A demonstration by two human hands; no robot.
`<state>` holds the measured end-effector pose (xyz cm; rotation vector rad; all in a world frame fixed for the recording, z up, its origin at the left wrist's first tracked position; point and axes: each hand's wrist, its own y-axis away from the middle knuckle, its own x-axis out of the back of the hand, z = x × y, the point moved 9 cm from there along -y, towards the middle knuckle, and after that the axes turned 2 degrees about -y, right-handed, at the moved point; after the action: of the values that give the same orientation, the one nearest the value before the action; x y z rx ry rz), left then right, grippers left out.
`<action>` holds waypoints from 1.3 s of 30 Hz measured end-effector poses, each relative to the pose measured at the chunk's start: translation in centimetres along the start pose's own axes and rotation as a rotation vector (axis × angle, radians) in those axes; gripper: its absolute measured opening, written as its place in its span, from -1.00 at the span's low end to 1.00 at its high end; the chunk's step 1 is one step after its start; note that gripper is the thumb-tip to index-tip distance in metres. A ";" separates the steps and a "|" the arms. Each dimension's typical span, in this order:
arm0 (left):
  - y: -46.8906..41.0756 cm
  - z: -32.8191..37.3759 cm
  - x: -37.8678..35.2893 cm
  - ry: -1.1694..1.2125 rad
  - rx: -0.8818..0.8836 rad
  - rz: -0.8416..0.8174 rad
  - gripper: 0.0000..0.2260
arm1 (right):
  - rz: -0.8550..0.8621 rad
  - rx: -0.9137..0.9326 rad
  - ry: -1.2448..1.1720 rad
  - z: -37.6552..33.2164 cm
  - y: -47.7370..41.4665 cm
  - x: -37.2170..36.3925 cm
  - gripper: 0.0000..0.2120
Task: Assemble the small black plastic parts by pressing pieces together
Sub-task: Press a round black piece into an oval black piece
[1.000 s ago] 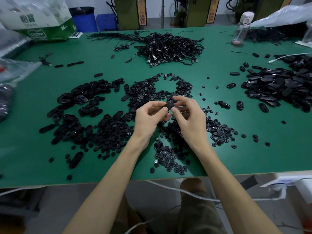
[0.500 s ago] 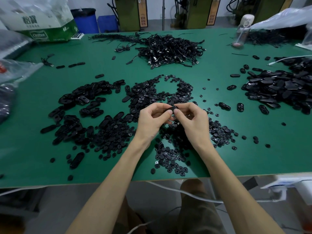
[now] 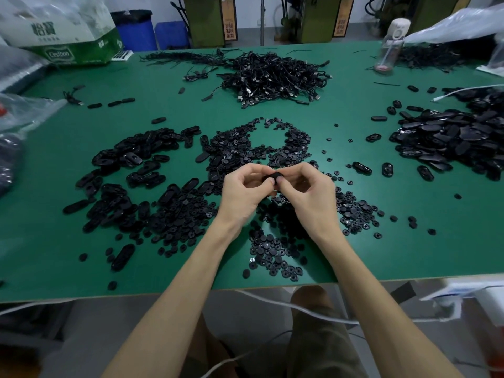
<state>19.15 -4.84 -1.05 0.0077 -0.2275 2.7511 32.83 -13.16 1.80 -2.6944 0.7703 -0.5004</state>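
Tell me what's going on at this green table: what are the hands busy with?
A person at a green table pinches one small black part between the left hand and the right hand, apparently pressing pieces together. A heap of small round pieces lies under and around the hands. Oblong shells are piled to the left, a second shell pile lies to the right, and a tangle of cables sits farther back.
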 end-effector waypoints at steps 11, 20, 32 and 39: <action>0.1 0.5 0.1 -0.091 -0.033 0.043 -0.87 | -0.020 0.032 0.033 -0.4 0.1 -0.4 -0.92; 0.2 0.5 -0.2 0.123 -0.018 -0.049 -0.83 | 0.031 -0.020 -0.059 0.3 0.1 0.5 -0.93; 0.1 0.2 -0.2 0.101 -0.014 -0.051 -0.84 | 0.042 -0.044 -0.060 0.9 0.1 0.5 -0.92; 0.0 0.0 0.0 0.056 -0.037 -0.040 -0.85 | 0.023 -0.041 -0.044 0.7 0.0 0.2 -0.93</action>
<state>19.20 -4.83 -1.03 -0.0744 -0.2600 2.7022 33.24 -13.17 1.19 -2.7216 0.8068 -0.4228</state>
